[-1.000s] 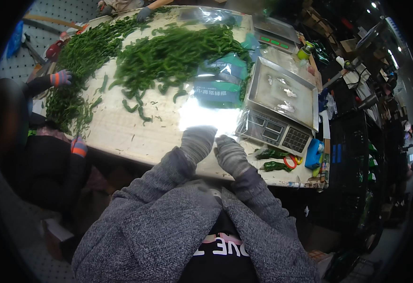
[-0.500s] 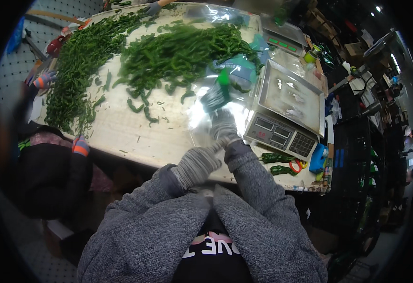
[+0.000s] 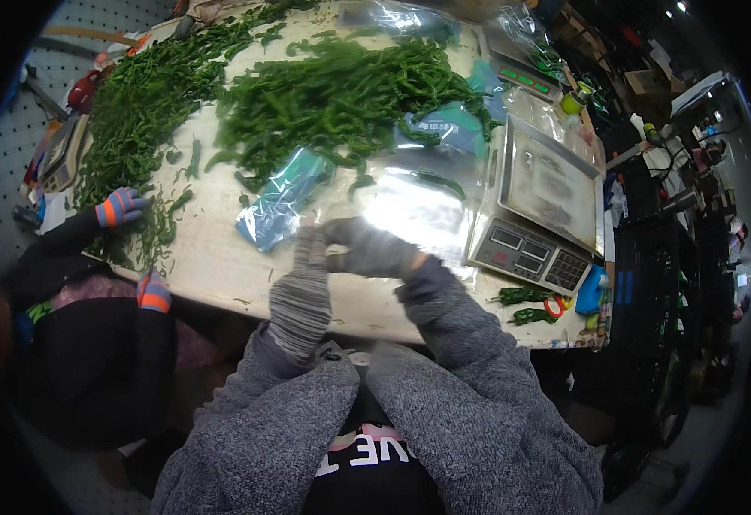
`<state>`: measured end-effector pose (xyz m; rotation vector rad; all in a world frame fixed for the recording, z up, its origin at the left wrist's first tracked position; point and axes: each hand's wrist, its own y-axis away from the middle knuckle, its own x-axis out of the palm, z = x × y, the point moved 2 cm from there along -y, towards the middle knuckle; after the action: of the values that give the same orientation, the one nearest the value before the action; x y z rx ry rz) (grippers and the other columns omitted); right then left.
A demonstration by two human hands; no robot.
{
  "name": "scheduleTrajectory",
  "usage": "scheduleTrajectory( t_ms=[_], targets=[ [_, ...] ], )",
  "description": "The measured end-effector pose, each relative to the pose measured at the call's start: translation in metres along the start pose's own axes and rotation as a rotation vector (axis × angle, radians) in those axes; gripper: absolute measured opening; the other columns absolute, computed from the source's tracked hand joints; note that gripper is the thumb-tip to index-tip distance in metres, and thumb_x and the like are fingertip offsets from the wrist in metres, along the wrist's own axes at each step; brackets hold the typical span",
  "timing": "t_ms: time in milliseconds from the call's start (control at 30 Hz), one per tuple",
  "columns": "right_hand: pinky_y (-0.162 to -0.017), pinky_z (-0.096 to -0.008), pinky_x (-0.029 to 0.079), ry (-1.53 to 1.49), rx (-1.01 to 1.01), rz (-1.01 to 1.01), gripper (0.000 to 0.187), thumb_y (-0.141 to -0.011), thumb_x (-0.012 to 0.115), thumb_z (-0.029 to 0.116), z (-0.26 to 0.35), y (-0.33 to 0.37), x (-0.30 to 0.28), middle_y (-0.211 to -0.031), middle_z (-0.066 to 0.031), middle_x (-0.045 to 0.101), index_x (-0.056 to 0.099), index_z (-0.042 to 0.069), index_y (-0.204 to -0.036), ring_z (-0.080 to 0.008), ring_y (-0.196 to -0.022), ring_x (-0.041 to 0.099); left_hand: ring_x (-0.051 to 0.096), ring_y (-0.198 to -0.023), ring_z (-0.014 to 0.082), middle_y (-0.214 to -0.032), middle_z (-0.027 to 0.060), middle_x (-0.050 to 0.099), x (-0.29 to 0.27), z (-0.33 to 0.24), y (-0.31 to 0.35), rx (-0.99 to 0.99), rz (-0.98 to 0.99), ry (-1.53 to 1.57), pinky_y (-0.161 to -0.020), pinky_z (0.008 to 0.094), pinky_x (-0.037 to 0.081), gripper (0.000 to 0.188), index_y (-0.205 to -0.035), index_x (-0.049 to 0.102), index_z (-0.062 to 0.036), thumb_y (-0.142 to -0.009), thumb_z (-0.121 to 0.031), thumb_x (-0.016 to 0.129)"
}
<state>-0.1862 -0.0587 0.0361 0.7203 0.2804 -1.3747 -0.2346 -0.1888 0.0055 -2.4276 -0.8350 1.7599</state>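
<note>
Both my hands wear grey striped knit gloves and meet over the near middle of the table. A clear plastic bag with a blue and green print lies tilted just beyond them. My left hand points forward, its fingertips closed at the bag's near end. From the right, my right hand reaches across with fingers curled at that same end, slightly blurred. Past the bag spreads a large heap of green peppers. More printed clear bags lie flat to the right, with a few peppers on them.
A scale with a metal pan stands at the right; another scale is behind it. Red-handled scissors and peppers lie near the right corner. At the left, a co-worker's gloved hands are beside another pepper pile.
My right hand has swung left, and the printed bag now lies left of it. My left hand has moved forward and left to meet it. A co-worker's hand has come closer to the peppers.
</note>
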Motion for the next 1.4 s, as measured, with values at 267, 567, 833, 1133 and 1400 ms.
scheduleTrajectory(
  t_ms=[267,567,833,1133,1400],
  targets=[
    [-0.076,-0.0313,0.046,0.397,0.665,-0.896,0.035,-0.075,0.061,0.023,-0.210,0.014,-0.059,-0.106,-0.0146,0.054,0.055,0.006,-0.105,-0.0247,-0.092,0.055,0.055,-0.052,0.0185,-0.129,0.0189,0.037,-0.053,0.030,0.000,-0.123,-0.200,0.058,-0.044,0.0259,0.045,0.056,-0.125,0.036,0.0009,-0.069,0.009,0.041],
    [-0.080,-0.0405,0.042,0.446,0.504,-0.832,0.037,-0.076,0.054,0.033,-0.222,-0.014,-0.081,-0.098,-0.0181,0.055,0.051,0.007,-0.102,-0.0309,-0.093,0.053,0.050,-0.101,0.0218,-0.122,0.0153,0.044,-0.097,0.047,0.003,-0.179,-0.435,0.125,-0.076,0.0282,0.045,0.040,-0.119,0.043,-0.0027,-0.079,-0.002,0.041],
    [-0.087,-0.0403,0.038,0.669,0.719,-0.620,0.053,-0.073,0.055,0.046,-0.204,-0.097,-0.114,-0.108,-0.0135,0.052,0.045,0.007,-0.108,-0.0283,-0.100,0.050,0.059,-0.086,0.0234,-0.109,0.0112,0.056,-0.030,0.029,0.013,-0.157,0.260,-0.138,-0.072,0.0337,0.047,0.036,-0.106,0.055,-0.0055,-0.073,-0.003,0.041],
    [-0.076,-0.0320,0.047,0.518,0.602,-0.504,0.069,-0.065,0.067,0.038,-0.179,-0.093,-0.132,-0.098,-0.0209,0.058,0.041,0.005,-0.120,-0.0271,-0.089,0.059,0.059,-0.065,0.0224,-0.133,0.0112,0.033,0.006,0.003,0.006,-0.304,0.598,-0.230,-0.055,0.0323,0.047,0.059,-0.129,0.031,-0.0058,-0.071,-0.003,0.043],
    [-0.045,-0.0197,0.045,-0.942,-0.385,0.247,0.056,-0.070,0.061,0.002,-0.068,0.005,-0.053,-0.085,-0.0091,0.057,0.039,0.007,-0.121,-0.0105,-0.060,0.052,0.057,-0.064,0.0278,-0.131,0.0188,0.032,0.035,0.011,0.002,-0.392,0.280,0.035,-0.053,0.0328,0.046,0.068,-0.133,0.020,-0.0038,-0.069,-0.001,0.045]
  ],
)
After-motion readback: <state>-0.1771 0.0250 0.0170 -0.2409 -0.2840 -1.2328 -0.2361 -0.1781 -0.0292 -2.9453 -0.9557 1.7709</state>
